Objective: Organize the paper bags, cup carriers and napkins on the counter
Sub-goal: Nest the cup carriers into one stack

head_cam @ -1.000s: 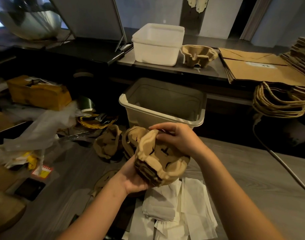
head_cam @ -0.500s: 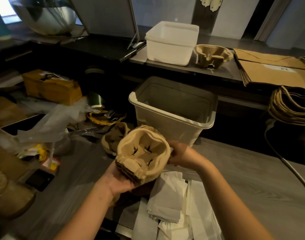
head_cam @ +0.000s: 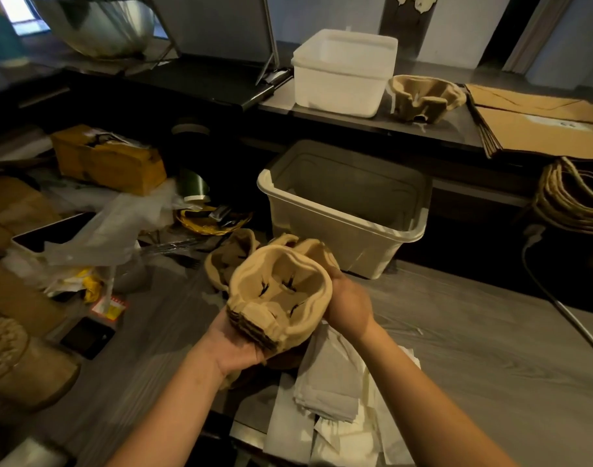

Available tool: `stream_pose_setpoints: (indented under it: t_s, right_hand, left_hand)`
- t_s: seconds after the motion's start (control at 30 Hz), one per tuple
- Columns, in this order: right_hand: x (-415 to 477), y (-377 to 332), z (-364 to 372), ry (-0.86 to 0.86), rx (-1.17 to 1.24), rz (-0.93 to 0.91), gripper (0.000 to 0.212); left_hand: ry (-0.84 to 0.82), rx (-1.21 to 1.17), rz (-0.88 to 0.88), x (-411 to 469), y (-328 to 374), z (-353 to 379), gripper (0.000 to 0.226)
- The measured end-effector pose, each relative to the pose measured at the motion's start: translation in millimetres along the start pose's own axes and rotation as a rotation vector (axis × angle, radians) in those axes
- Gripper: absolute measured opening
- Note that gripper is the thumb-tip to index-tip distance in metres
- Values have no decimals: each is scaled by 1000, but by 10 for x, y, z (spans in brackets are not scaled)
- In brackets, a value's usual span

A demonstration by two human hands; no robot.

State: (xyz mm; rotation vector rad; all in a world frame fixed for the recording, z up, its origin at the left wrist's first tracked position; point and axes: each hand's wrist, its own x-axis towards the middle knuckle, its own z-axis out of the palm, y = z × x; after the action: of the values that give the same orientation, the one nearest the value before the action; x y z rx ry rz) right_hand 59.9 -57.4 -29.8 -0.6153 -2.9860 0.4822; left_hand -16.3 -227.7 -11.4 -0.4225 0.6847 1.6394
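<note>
I hold the cup carrier stack [head_cam: 281,294] cupped from below in my left hand [head_cam: 234,348], right hand [head_cam: 349,308] gripping its right side, above the napkins [head_cam: 335,392]. Risk: stack sits tilted, loose nested layers could slide out and scatter

Bare counter [head_cam: 497,352] toward right edge; beige bin [head_cam: 325,237] blocking ahead, plastic wrap [head_cam: 109,227] & yellow box [head_cam: 109,160] crowding left side.

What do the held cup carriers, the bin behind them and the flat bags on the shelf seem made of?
Stack of cup carriers: probably moulded paper pulp, matte tan, rough layered edges. Storage bin: translucent plastic, smooth, sheen on rim. Paper bags: brown kraft paper, matte, creased.
</note>
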Motion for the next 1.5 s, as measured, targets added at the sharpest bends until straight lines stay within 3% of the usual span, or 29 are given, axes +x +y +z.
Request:
stream_pose_setpoints:
  t_s: [0.13,0.27,0.47,0.6,0.7,0.83,0.9,0.97,1.07,1.13,1.27,1.33,1.43,1.5]
  right_hand:
    - [-14,38,-24,165,96,106,27]
    - [-31,143,-101,421,378,263,22]
    - [-152,71,-472,553,992,332,11]
    - [-194,-11,-730,657,1047,324,6]
    - [-203,-36,-864,644,1075,338,10]
    - [-268,-145,-1031,353,1171,285,20]
    - [-321,-243,-1098,259,1065,154,35]
    - [-365,-341,-1132,258,755,14,44]
    - [-408,-572,-1077,418,278,-151,41]
    - [-400,-713,-942,544,96,-243,40]
    - [-348,-883,-662,455,96,-286,40]
    - [-338,-859,-598,426,17,-314,45]
    - [-348,-824,-640,238,65,-388,52]
    - [-382,-809,-664,94,84,-385,55]
  left_hand:
    - [-20,16,-2,-31,1,37,52]
    - [-16,2,-5,-38,-3,60,52]
    - [-14,-9,-29,30,-11,44,60]
    - [-13,-7,-26,60,-34,68,59]
    - [-9,-10,-22,64,-47,95,57]
    - [-8,-28,-5,84,-60,86,58]
    - [9,-23,21,95,-65,78,54]
    - [38,16,36,104,-62,113,51]
    - [-83,38,-13,71,-88,188,55]
    - [-72,83,17,67,-99,199,61]
    - [-74,120,137,113,-91,204,36]
    - [-53,132,168,133,-75,170,36]
    - [-36,117,164,110,-74,128,41]
    - [-52,209,204,115,-67,100,31]
